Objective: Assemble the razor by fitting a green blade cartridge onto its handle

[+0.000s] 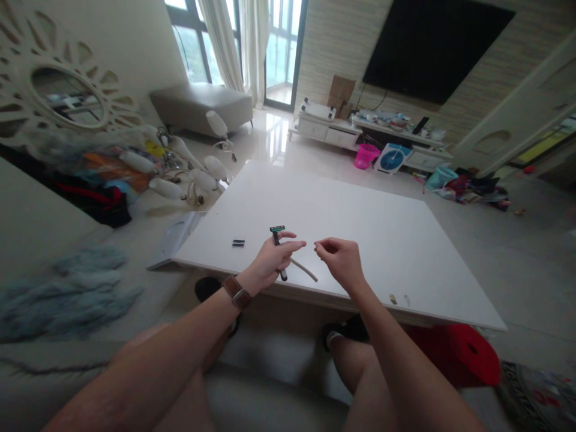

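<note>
There are two hands [269, 261], one razor [277, 229], one beige stick [305, 270], one brown wristband [236, 291], one white desk [333, 204], one television [432, 51], one oval mirror [67, 99] and one pink basket [366, 156].

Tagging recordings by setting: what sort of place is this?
Probably a home living room: a large wall-mounted television, a low media cabinet beneath it, and a padded bench near the curtained windows.

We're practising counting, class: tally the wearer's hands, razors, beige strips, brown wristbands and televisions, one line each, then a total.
Hands: 2, left hand and right hand
Razor: 1
Beige strip: 1
Brown wristband: 1
Television: 1
Total: 6
</note>
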A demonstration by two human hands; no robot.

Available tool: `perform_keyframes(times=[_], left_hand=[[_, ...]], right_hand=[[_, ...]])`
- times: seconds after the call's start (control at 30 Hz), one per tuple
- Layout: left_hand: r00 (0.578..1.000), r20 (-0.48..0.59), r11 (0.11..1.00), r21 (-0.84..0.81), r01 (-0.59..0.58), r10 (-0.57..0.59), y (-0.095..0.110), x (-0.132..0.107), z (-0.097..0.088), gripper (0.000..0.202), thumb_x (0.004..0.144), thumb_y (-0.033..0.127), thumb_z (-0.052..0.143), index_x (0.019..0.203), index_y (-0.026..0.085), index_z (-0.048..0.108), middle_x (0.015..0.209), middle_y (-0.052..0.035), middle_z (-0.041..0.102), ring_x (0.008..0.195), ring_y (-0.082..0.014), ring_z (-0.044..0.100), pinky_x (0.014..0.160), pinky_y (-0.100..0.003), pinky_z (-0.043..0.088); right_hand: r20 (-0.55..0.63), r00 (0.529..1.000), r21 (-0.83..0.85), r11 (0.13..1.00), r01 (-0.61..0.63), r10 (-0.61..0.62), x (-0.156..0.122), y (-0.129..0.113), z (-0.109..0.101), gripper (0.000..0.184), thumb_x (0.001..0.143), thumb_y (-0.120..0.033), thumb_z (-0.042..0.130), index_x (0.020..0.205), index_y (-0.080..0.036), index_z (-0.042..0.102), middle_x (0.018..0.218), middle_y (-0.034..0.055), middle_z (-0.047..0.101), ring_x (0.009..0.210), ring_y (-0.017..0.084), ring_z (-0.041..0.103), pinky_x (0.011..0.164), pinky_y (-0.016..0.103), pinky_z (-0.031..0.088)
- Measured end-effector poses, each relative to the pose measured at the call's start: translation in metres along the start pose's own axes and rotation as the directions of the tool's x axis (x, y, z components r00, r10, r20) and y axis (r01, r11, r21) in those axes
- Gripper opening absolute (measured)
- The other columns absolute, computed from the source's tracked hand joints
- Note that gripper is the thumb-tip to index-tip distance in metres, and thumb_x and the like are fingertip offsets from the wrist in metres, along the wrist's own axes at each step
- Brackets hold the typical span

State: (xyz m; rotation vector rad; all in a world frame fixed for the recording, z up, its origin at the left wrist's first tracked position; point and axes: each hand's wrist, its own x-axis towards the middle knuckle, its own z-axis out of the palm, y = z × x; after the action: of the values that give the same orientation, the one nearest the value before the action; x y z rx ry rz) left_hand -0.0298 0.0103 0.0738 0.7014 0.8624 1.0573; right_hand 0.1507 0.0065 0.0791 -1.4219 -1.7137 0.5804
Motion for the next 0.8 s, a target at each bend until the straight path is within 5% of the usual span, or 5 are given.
perform_keyframes(times=[0.2, 0.43, 0.53, 0.67, 0.8], left_hand=[[0.998, 0.028, 0.991, -0.122, 0.051, -0.048, 0.007, 0.001, -0.001, 0.049, 0.064, 0.020, 0.085, 0.100, 0.018, 0.052, 0.057, 0.0121, 0.043, 0.039, 0.0000, 0.022, 0.035, -0.017, 0.012], [0.996, 0.069, 0.988, -0.144, 0.060, -0.050, 0.008, 0.000, -0.003, 0.047, 0.067, 0.018, 0.084, 0.102, 0.017, 0.053, 0.059, 0.0114, 0.044, 0.038, 0.0006, 0.023, 0.034, -0.016, 0.013], [0.996, 0.074, 0.988, -0.149, 0.051, -0.040, 0.009, 0.001, -0.003, 0.046, 0.068, 0.018, 0.083, 0.103, 0.018, 0.053, 0.064, 0.0095, 0.050, 0.038, 0.0009, 0.024, 0.033, -0.015, 0.014], [0.997, 0.070, 0.987, -0.161, 0.021, -0.010, 0.012, 0.001, -0.002, 0.044, 0.069, 0.016, 0.082, 0.103, 0.016, 0.054, 0.071, 0.0062, 0.058, 0.039, 0.0015, 0.025, 0.033, -0.014, 0.015], [0.998, 0.069, 0.986, -0.163, 0.021, -0.010, 0.012, 0.000, -0.003, 0.042, 0.070, 0.015, 0.080, 0.104, 0.016, 0.055, 0.079, 0.0023, 0.064, 0.039, 0.0016, 0.026, 0.033, -0.014, 0.016]], right_hand=[[0.214, 0.974, 0.421, 0.893, -0.160, 0.073, -0.011, -0.015, -0.002, 0.019, 0.076, -0.036, 0.077, 0.072, -0.019, 0.071, 0.066, 0.0022, 0.068, 0.057, 0.014, 0.057, 0.052, 0.026, 0.046], [0.276, 0.961, 0.565, 0.807, -0.171, 0.011, -0.015, -0.023, -0.004, 0.026, 0.074, -0.041, 0.081, 0.070, -0.020, 0.067, 0.067, -0.0001, 0.064, 0.058, 0.012, 0.052, 0.055, 0.027, 0.044], [0.436, 0.898, 0.562, 0.798, -0.216, -0.065, -0.020, -0.030, -0.009, 0.034, 0.088, -0.046, 0.067, 0.067, -0.019, 0.062, 0.061, -0.0006, 0.059, 0.056, 0.012, 0.051, 0.055, 0.027, 0.043], [0.675, 0.727, 0.522, 0.778, -0.351, -0.125, -0.029, -0.042, -0.010, 0.032, 0.090, -0.045, 0.065, 0.073, -0.019, 0.058, 0.061, -0.0023, 0.057, 0.055, 0.011, 0.051, 0.055, 0.024, 0.043], [0.643, 0.735, 0.653, 0.655, -0.379, -0.215, -0.031, -0.042, -0.006, 0.031, 0.075, -0.038, 0.083, 0.091, -0.020, 0.063, 0.082, 0.0033, 0.072, 0.071, 0.015, 0.065, 0.068, 0.028, 0.052]])
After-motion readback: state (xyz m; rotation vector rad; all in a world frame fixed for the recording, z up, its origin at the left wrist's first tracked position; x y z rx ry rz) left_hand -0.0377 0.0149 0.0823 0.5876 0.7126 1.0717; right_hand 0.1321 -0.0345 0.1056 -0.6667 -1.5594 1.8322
